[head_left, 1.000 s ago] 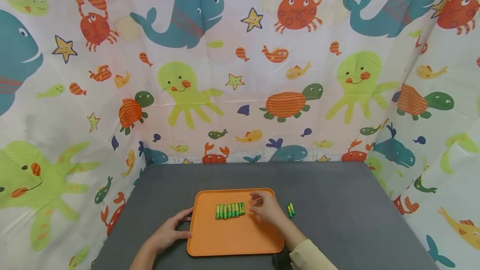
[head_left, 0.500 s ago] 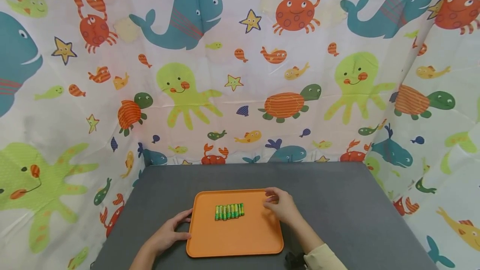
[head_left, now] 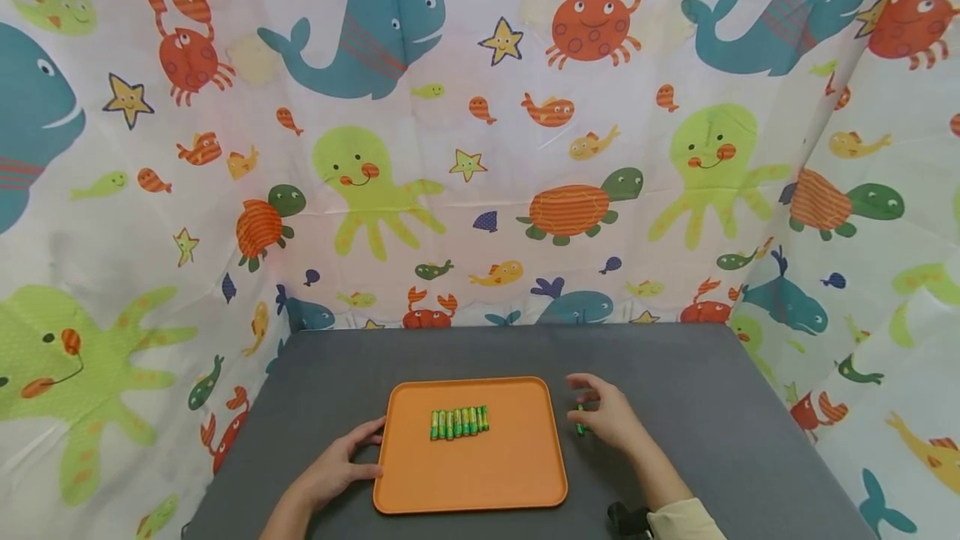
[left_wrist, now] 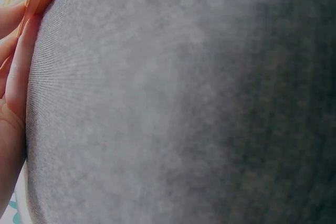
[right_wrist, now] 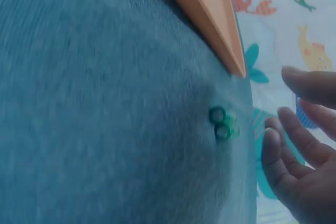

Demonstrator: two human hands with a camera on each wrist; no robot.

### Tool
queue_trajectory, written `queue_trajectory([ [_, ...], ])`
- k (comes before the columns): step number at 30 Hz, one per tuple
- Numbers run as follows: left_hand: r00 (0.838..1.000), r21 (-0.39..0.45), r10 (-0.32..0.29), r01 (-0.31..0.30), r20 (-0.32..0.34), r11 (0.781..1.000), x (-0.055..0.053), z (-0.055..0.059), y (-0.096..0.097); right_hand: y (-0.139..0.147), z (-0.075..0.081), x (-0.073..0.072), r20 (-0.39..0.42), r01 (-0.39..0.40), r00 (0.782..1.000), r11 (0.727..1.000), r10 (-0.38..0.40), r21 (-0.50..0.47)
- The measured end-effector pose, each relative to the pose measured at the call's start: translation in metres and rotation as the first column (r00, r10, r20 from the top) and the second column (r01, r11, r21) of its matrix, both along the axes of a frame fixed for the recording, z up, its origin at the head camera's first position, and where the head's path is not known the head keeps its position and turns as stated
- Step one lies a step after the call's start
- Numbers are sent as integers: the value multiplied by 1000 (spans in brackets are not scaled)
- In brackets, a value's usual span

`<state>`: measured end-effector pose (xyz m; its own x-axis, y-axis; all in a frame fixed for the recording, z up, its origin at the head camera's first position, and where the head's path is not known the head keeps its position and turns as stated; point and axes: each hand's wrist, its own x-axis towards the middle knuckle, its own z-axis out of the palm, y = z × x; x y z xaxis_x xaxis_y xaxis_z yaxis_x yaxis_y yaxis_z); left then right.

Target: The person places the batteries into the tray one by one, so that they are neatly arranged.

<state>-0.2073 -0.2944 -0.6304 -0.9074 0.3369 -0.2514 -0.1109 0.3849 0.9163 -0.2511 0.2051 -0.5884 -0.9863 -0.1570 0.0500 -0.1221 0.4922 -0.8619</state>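
Note:
My left hand (head_left: 337, 465) touches the left edge of an orange tray (head_left: 472, 482), thumb and fingers spread along the rim. On the tray, several green-and-yellow batteries (head_left: 459, 423) lie side by side in a row. Off the tray to its right, my right hand (head_left: 611, 415) is over two more batteries (right_wrist: 223, 123), thumb and fingers parted and holding nothing. The head view shows only a bit of this pair past the fingers. In the right wrist view the two lie together on the table, end-on, a little apart from the fingertips.
The dark grey table (head_left: 675, 390) extends around the tray. A white curtain (head_left: 480, 207) printed with sea animals closes off the back and both sides. A black device (head_left: 630, 519) sits on the right wrist by the cuff.
My right hand has moved right, from over the tray past its right edge to the loose pair of batteries. The left hand, the tray and the row stay in place.

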Motion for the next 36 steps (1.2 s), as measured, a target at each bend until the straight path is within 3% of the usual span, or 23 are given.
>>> queue_trajectory([
  [8,1000,-4,-12,12,1,1000,1,0,0,22,-12,-2,9,-3,1000,998,2,55],
  [17,1000,-18,-8,9,5,1000,-1,-3,-1,26,-23,0,58,-5,998,986,-5,168],
  [29,1000,3,-13,13,0,1000,0,3,1,24,-24,-2,21,-50,999,975,46,215],
  [36,1000,5,-23,23,-11,1000,0,4,0,22,-24,-1,29,-20,999,966,13,258],
])
